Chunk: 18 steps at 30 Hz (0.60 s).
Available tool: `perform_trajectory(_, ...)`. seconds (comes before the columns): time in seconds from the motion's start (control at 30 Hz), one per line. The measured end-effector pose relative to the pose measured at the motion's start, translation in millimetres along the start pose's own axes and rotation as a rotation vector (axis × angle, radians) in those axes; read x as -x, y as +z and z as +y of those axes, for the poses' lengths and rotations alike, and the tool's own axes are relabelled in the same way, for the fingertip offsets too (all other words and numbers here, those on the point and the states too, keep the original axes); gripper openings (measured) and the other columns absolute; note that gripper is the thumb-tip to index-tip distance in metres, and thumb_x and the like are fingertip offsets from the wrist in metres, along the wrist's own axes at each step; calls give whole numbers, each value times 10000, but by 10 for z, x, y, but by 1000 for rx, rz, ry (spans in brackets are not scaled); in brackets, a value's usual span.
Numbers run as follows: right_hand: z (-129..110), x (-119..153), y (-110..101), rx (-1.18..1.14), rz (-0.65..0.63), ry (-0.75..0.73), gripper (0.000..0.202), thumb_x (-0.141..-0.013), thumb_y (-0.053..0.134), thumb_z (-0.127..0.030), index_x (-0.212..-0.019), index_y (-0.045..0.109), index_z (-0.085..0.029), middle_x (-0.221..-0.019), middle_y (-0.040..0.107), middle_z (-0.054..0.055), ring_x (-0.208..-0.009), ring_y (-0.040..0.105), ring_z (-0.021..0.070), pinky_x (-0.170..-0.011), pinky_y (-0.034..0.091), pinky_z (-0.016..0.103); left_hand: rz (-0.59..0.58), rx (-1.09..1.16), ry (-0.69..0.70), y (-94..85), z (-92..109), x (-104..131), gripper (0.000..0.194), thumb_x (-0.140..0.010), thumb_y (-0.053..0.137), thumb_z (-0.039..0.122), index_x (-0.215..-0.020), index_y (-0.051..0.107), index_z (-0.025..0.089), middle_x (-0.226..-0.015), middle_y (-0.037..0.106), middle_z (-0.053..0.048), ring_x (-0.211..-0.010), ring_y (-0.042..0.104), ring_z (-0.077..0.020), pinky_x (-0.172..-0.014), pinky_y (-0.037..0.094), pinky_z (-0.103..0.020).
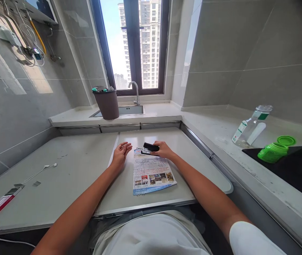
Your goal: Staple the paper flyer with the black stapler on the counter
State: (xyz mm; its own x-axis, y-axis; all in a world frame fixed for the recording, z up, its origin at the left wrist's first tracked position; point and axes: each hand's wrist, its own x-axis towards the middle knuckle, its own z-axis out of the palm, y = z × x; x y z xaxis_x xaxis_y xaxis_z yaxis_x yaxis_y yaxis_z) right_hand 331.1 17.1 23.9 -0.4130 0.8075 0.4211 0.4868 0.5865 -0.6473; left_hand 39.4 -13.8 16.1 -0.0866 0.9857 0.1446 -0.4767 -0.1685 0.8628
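My right hand [162, 149] is closed around a black stapler [151, 146], whose jaws stand apart at the top edge of a printed paper sheet [151, 170]. Dense text and a row of small colour pictures cover the sheet, and its lower edge is blue and uneven. Whether the stapler touches the paper I cannot tell. To the left of the sheet, my left hand [121, 153] is raised with its fingers loosely stretched and nothing in it.
A white cable [38, 173] and a red-and-white box [3, 202] lie on the left board. Behind stand a brown bin [107, 104] and a sink with a faucet [137, 92]. On the right counter are a clear bottle [252, 127] and a green container [273, 152].
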Motion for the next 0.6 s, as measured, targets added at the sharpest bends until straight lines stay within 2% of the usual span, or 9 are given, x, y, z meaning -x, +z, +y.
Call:
perform_trajectory(0.07,32,15,28,-4,-84,1,233,-704,883,-355,-788,746,-185,-835,624,-16,-759,577,155,-690,380,267,-20,16,2,-9,28,-2,94,-928,747,189,-1010,711,159,-906,692,-46,-681,610,-80,-688,548,-208)
perform_trajectory(0.1,44,19,43,0,-111,4,244,-693,893,-355,-784,748,-181,-836,622,-17,-757,573,152,-693,382,266,-47,37,-21,-8,41,1,83,-916,747,189,-984,716,153,-852,656,-30,-632,557,-71,-627,510,-197)
perform_trajectory(0.17,58,22,61,21,-161,24,274,-664,918,-352,-805,760,-178,-843,630,-16,-758,574,152,-696,394,265,-121,95,-81,10,65,20,75,-871,742,149,-943,722,144,-834,625,-28,-639,532,-76,-598,479,-195)
perform_trajectory(0.23,40,19,55,42,-207,41,302,-676,923,-371,-856,776,-179,-859,651,-3,-770,588,163,-704,421,269,-199,123,-122,52,86,61,144,-813,741,91,-948,732,142,-912,655,-52,-740,592,-99,-672,515,-209)
perform_trajectory(0.3,-31,17,31,62,-182,0,348,-736,906,-408,-980,787,-191,-943,685,30,-843,621,193,-755,474,292,-264,90,-115,114,107,127,213,-802,758,78,-1003,748,148,-1034,695,-77,-909,657,-140,-821,557,-241)
perform_trajectory(0.43,-329,34,24,138,72,-287,415,-903,809,-405,-1275,716,-246,-1193,683,101,-1126,617,264,-981,516,413,-438,-40,-45,254,162,299,347,-882,817,221,-1214,720,187,-1324,688,-124,-1237,658,-257,-1107,510,-379)
perform_trajectory(0.5,-493,56,77,193,111,-445,387,-973,736,-357,-1348,681,-275,-1256,673,106,-1167,607,265,-1034,507,448,-512,-71,-41,305,189,374,467,-877,845,255,-1305,661,225,-1391,661,-130,-1287,649,-296,-1146,487,-438)
perform_trajectory(0.6,-666,91,195,298,88,-614,351,-1026,651,-274,-1374,676,-308,-1317,671,104,-1181,608,254,-1046,506,453,-546,-109,-91,326,221,425,523,-822,893,209,-1265,619,251,-1335,676,-106,-1184,705,-284,-1073,534,-426)
